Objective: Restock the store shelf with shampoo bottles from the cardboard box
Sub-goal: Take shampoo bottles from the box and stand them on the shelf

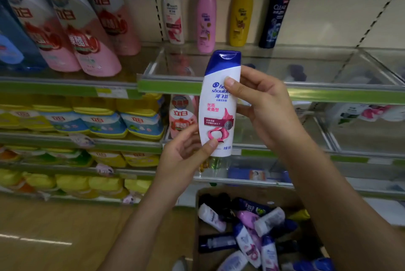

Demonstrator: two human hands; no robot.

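In the head view, a white shampoo bottle point(220, 104) with a blue cap is held upright in front of a store shelf point(306, 90), its printed label turned toward the camera. The bottle is gripped by both hands: the left hand point(186, 154) is curled round its lower end, with the thumb pressed on the label near the base, while the right hand point(260, 106) is wrapped round its upper half, with the thumb laid across the brand name. Neither hand is spread wide; both are closed on the bottle.

Four bottles are seen standing apart at the back of the green-edged shelf behind it: a white bottle point(174, 14), a pink bottle point(206, 19), a yellow bottle point(241, 15) and a black bottle point(276, 15). The front of that shelf is fitted with a clear plastic rail.

Below the right forearm, a cardboard box point(291, 199) is seen on the floor, holding a loose heap of shampoo bottles in white, pink, black and dark blue, lying on their sides.

To the left, large pink refill pouches point(87, 36) are leaned on the upper shelf, and yellow and blue packs point(103, 121) are stacked on the shelves beneath.
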